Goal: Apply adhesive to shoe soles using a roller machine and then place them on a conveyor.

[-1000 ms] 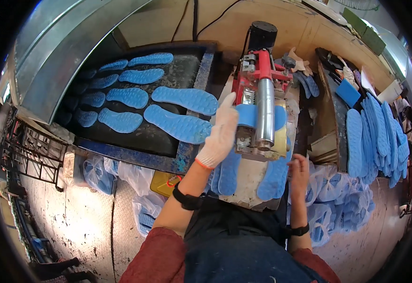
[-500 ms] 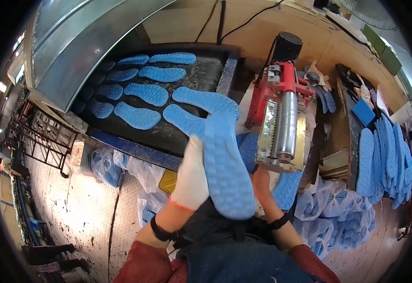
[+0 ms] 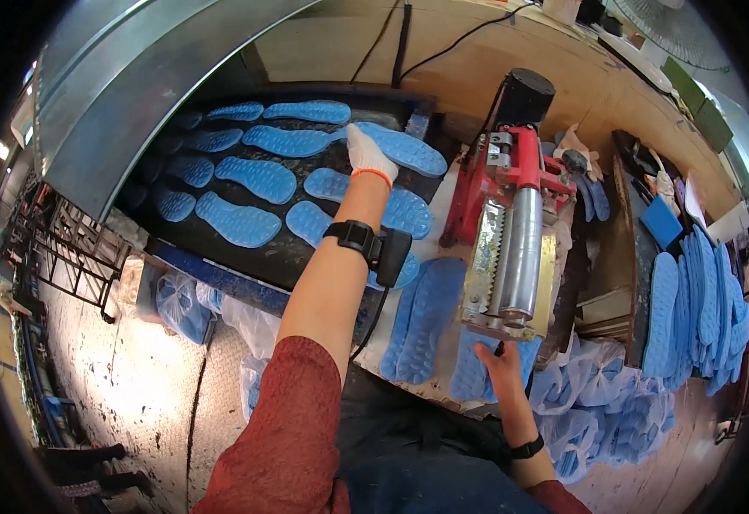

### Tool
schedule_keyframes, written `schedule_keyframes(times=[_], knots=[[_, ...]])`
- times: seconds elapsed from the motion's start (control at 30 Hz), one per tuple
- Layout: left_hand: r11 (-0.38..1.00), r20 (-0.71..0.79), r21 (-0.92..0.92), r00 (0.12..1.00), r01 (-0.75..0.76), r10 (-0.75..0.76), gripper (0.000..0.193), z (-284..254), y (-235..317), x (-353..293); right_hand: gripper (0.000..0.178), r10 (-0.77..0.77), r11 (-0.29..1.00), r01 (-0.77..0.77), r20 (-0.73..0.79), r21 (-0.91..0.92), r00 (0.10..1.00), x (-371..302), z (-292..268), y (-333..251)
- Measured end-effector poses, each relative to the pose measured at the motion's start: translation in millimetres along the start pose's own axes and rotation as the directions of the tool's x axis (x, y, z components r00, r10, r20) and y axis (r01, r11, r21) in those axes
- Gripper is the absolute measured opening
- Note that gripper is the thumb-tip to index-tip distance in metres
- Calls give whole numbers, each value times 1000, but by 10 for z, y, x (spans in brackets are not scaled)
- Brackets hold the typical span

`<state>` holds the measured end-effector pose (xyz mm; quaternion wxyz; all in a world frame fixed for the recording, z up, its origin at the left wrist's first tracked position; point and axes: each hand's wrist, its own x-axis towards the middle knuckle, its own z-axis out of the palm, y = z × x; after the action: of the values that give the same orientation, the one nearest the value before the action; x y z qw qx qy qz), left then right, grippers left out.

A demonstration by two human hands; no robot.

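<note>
— A second ago the left hand (image 3: 368,152), in its white glove, was back at the roller machine (image 3: 512,248); half a second ago it was carrying a blue sole across. Now the arm is stretched out to twelve o'clock, and the sole (image 3: 400,147) lies flat on the dark conveyor belt (image 3: 272,248), at its far right end.

— Is the grip off it yet?

— Not quite, as far as I can see. The gloved fingers rest on the sole's left end, flattened rather than curled; whether they pinch the edge I cannot tell. I'd judge that sole as good as laid, with the hand about to be free.

— And the other hand?

— The right hand (image 3: 503,364) is bare and low, at five o'clock from the left one, fingers bent loosely on the soles (image 3: 477,377) hanging from the desk's (image 3: 426,248) near edge under the machine. It touches them; I can't say it pinches any.

— Anything crowding the place?

— The belt carries many soles already, in rows running to ten o'clock under the metal hood (image 3: 134,94). Two more soles (image 3: 422,321) lie on the desk beside the roller. A stack of soles (image 3: 700,300) stands at three o'clock, bags of them (image 3: 614,403) below. The machine's red frame sits just right of the outstretched arm.
</note>
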<state>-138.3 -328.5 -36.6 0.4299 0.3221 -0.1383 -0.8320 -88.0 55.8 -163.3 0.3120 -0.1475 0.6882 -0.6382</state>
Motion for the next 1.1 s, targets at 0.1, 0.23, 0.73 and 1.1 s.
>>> schedule_keyframes(times=[0.1, 0.23, 0.73, 1.1], knots=[[963, -144, 267, 990, 35, 4, 61, 100, -217, -55, 39, 15, 1000, -15, -43, 8, 999, -60, -174, 20], [622, 40, 767, 979, -159, 201, 60, -289, -35, 457, 40, -9, 993, 13, -36, 113, 999, -128, -75, -178], [-589, 731, -160, 306, -792, -610, 37, -428, -124, -1634, 55, -180, 957, 218, -198, 192, 964, -252, -563, -380], [-673, 730, -371, 247, -640, -637, 36, -713, -153, -1098, 60, -176, 948, 238, -277, 210, 945, -294, -638, -486]])
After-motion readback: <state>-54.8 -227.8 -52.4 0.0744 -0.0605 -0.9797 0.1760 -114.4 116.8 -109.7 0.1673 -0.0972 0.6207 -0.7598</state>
